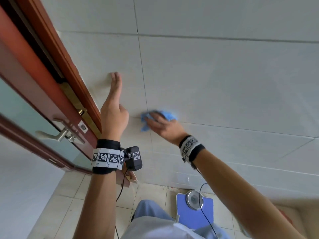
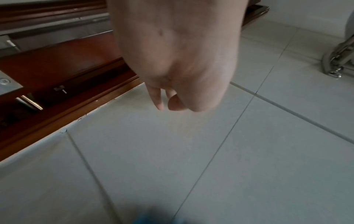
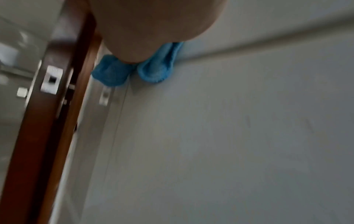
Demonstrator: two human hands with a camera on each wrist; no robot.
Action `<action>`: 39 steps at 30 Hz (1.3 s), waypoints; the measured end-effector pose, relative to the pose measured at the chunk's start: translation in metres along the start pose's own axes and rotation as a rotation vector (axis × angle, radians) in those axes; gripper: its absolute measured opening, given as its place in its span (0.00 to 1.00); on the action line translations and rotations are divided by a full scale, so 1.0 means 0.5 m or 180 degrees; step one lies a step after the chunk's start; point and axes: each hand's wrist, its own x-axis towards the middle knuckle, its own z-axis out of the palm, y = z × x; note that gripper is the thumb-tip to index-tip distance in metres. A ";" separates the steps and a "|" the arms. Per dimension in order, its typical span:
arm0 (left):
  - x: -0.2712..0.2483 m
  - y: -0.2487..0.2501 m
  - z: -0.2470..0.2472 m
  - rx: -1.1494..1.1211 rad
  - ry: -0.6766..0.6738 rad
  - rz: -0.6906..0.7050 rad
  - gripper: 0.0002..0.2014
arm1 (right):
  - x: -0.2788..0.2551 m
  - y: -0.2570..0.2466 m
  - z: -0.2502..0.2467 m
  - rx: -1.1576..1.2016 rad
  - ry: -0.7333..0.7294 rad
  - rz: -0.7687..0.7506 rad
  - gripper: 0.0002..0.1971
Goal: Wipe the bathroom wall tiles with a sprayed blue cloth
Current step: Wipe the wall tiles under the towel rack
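A crumpled blue cloth (image 1: 168, 115) lies against the pale grey wall tiles (image 1: 224, 80), at a grout crossing low on the wall. My right hand (image 1: 159, 124) lies flat over it and presses it to the tile; cloth shows past my fingers at the top and lower left. In the right wrist view the blue cloth (image 3: 153, 71) bulges out under my palm (image 3: 153, 27), blurred. My left hand (image 1: 114, 94) reaches up the wall beside the door frame, fingers (image 1: 116, 77) straight and touching the tile, holding nothing. The left wrist view shows that left hand (image 2: 172, 60) above the tiles.
A reddish wooden door frame (image 1: 57, 54) runs along the left of the wiped tiles, with an open glass door and its metal handle (image 1: 57, 134). A blue bathroom scale (image 1: 195, 214) lies on the floor below. A chrome fitting (image 2: 337, 63) hangs at the right.
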 end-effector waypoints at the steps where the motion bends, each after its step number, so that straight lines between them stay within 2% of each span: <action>1: -0.002 0.002 0.004 0.0045 0.0018 -0.0017 0.51 | -0.040 -0.012 0.011 0.0093 -0.0172 -0.0053 0.17; 3: -0.007 0.012 0.016 0.0096 0.0120 -0.0070 0.49 | -0.093 -0.016 0.017 0.0112 -0.0348 -0.0123 0.20; 5: -0.013 0.030 0.039 0.0029 0.0275 -0.0120 0.46 | -0.121 0.004 0.013 0.0058 -0.0532 -0.0276 0.13; 8: -0.026 0.078 0.087 -0.0103 0.0531 -0.0127 0.42 | -0.158 0.048 -0.016 0.0189 -0.0633 -0.0412 0.11; 14: -0.055 0.202 0.180 -0.0200 0.0678 0.0124 0.41 | -0.297 0.134 -0.119 0.0434 -0.0492 -0.0118 0.13; 20: -0.104 0.339 0.280 -0.0213 0.0644 0.0203 0.40 | -0.484 0.233 -0.248 0.0355 -0.0408 0.0170 0.13; 27: -0.151 0.550 0.399 -0.0178 0.0605 0.0344 0.40 | -0.674 0.331 -0.358 0.0353 -0.0623 0.0456 0.15; 33: -0.186 0.730 0.489 -0.0164 0.0566 0.0409 0.40 | -0.793 0.415 -0.455 0.0573 -0.0863 0.0562 0.14; 39: -0.233 0.832 0.531 -0.0033 0.0410 0.0335 0.40 | -0.884 0.479 -0.540 0.0749 -0.0910 0.0687 0.15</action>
